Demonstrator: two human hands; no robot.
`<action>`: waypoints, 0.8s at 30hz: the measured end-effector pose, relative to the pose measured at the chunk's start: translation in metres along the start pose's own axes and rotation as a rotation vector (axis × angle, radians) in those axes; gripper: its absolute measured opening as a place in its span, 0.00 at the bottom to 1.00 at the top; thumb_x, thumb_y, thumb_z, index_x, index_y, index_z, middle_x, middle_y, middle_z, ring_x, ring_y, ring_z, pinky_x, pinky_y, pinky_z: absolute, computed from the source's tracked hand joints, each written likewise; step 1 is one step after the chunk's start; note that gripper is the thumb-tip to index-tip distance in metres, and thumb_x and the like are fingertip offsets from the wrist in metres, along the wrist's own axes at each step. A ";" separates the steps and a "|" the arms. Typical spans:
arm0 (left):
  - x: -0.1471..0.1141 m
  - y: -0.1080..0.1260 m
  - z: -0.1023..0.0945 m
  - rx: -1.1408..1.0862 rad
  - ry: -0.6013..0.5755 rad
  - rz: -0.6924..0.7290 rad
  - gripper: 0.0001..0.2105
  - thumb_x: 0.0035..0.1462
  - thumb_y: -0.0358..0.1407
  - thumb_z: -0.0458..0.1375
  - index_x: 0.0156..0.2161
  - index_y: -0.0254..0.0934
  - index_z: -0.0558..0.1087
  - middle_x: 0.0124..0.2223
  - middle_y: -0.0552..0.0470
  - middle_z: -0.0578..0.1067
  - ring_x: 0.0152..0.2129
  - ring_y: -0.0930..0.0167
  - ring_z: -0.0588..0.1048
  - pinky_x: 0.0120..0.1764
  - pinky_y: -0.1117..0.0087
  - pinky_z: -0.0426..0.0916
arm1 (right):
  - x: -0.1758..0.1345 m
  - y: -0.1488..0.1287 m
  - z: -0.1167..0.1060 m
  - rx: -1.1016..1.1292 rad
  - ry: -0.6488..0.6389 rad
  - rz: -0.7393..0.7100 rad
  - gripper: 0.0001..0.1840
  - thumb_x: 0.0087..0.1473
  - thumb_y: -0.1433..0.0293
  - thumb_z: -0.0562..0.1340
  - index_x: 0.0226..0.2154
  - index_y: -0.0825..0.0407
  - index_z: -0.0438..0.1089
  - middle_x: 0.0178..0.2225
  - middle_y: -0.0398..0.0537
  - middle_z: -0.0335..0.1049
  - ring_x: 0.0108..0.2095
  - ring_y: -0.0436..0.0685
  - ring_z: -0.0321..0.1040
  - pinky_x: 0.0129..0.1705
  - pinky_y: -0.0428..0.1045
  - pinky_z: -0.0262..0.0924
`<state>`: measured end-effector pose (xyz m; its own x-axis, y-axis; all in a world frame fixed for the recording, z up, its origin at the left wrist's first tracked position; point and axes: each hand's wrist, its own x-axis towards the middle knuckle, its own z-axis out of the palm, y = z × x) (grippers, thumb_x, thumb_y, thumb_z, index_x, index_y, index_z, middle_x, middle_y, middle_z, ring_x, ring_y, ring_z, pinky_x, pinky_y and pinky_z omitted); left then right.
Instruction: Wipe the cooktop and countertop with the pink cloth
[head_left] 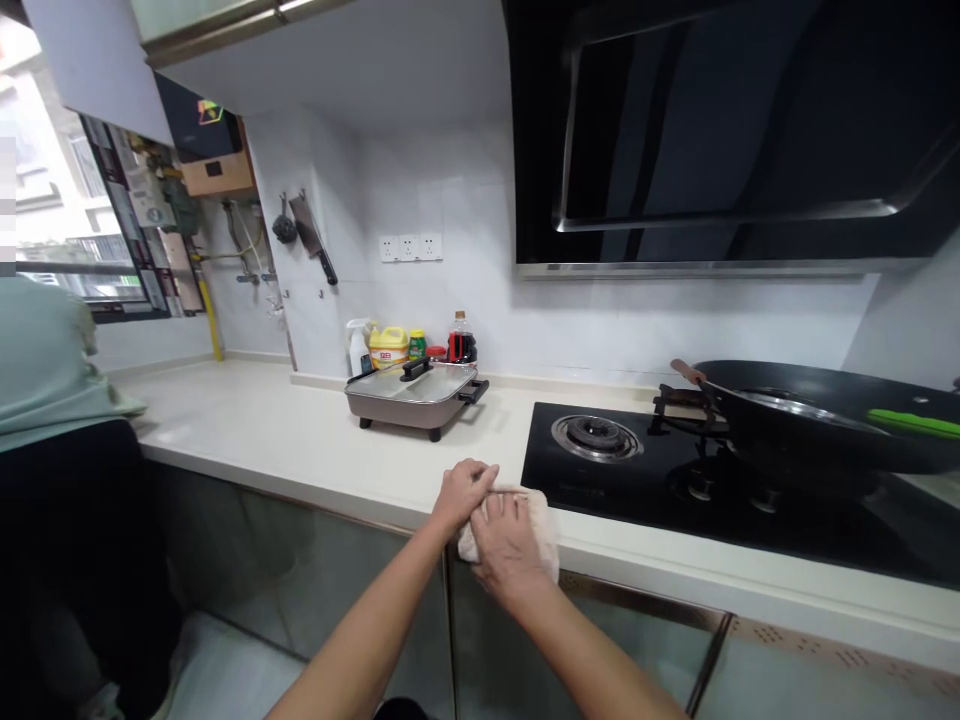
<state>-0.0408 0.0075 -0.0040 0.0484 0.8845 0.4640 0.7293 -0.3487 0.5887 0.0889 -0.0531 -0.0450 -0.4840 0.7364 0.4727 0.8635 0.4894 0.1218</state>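
Note:
A pale, folded cloth (pixel 541 520) lies at the front edge of the white countertop (pixel 315 440), just left of the black gas stove (pixel 592 490). My right hand (pixel 508 545) presses over it, fingers bent across its top, and part of the cloth drapes past the counter's edge. Close beside, my left hand (pixel 463 495) has its fingers curled at the cloth's upper left corner, with the thumb side against it. What lies under that palm is hidden.
Behind my hands stands a lidded electric pan (pixel 412 405), with bottles, among them a spray bottle (pixel 359 348), at the wall. A large wok (pixel 810 425) sits on the right burner. A cleaver (pixel 309 235) hangs on the wall. Another person (pixel 56 370) stands at far left.

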 end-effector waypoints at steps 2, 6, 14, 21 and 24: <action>0.001 -0.001 -0.001 -0.003 -0.003 -0.004 0.16 0.66 0.45 0.53 0.34 0.41 0.80 0.40 0.50 0.82 0.42 0.66 0.78 0.49 0.64 0.67 | 0.001 0.001 0.002 0.024 0.024 -0.043 0.48 0.44 0.58 0.77 0.64 0.52 0.64 0.60 0.64 0.66 0.56 0.73 0.63 0.62 0.67 0.51; 0.000 -0.002 0.000 0.061 -0.022 0.046 0.15 0.65 0.46 0.55 0.35 0.42 0.80 0.41 0.50 0.83 0.45 0.64 0.78 0.52 0.62 0.65 | -0.023 0.029 0.008 0.062 0.120 -0.092 0.47 0.45 0.61 0.76 0.65 0.46 0.63 0.61 0.61 0.66 0.57 0.73 0.62 0.62 0.66 0.50; 0.002 -0.002 0.001 0.180 -0.031 0.090 0.16 0.66 0.45 0.54 0.35 0.42 0.81 0.43 0.48 0.83 0.45 0.62 0.77 0.52 0.60 0.64 | -0.113 0.138 0.000 0.046 0.301 -0.079 0.35 0.48 0.67 0.72 0.59 0.45 0.71 0.59 0.58 0.70 0.57 0.69 0.63 0.60 0.63 0.53; 0.000 0.004 0.004 0.317 -0.039 0.150 0.15 0.64 0.45 0.56 0.34 0.41 0.81 0.42 0.46 0.83 0.45 0.60 0.76 0.52 0.59 0.63 | -0.208 0.249 -0.026 -0.062 0.284 0.009 0.29 0.52 0.63 0.71 0.57 0.45 0.73 0.58 0.58 0.71 0.59 0.68 0.63 0.61 0.63 0.54; 0.000 0.005 0.004 0.348 -0.053 0.166 0.15 0.64 0.45 0.55 0.33 0.41 0.81 0.42 0.46 0.82 0.46 0.60 0.76 0.51 0.58 0.63 | -0.242 0.291 -0.033 -0.093 0.262 0.042 0.28 0.54 0.60 0.70 0.57 0.46 0.73 0.58 0.59 0.71 0.60 0.68 0.63 0.61 0.63 0.54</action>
<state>-0.0344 0.0067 -0.0035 0.2135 0.8431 0.4936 0.8960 -0.3703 0.2449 0.4624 -0.1041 -0.0956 -0.4048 0.6031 0.6873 0.8972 0.4072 0.1711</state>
